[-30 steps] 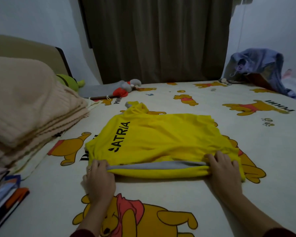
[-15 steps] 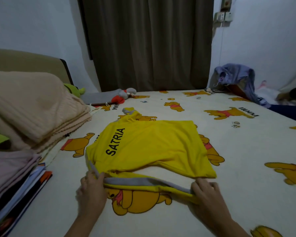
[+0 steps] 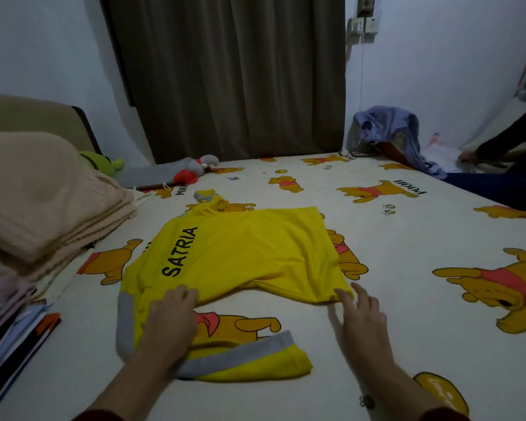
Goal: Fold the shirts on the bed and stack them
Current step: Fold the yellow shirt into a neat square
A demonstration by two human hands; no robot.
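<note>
A: Nearest to us, the grey-trimmed sleeve of the yellow "SATRIA" shirt lies loose on the Pooh bedsheet, turned toward the person. What is the risk there?

B: I think it can stay outside the fold. If the body is folded now, the sleeve hangs out and the packet is uneven.

A: And the hands?

B: The left hand lies flat with the fingers together, pressing the near left part of the shirt, close to the grey cuff. The right hand is spread, with the fingertips touching the near right corner of the shirt. Neither hand pinches the cloth, as far as I see.

A: So the cloth can slide?

B: Yes, in my judgement. The fabric looks thin and smooth, and flat hands only push it. A push can make wrinkles under the printed name, and the near edge already curves inward between the hands.

A: Farther away?

B: The collar end is bunched at the far left side, so the fold line may go crooked. The beige folded blankets stand just beside the shirt on the left, and the grey plush toy lies beyond. If the stack is made there, it may lean on the blankets.
</note>
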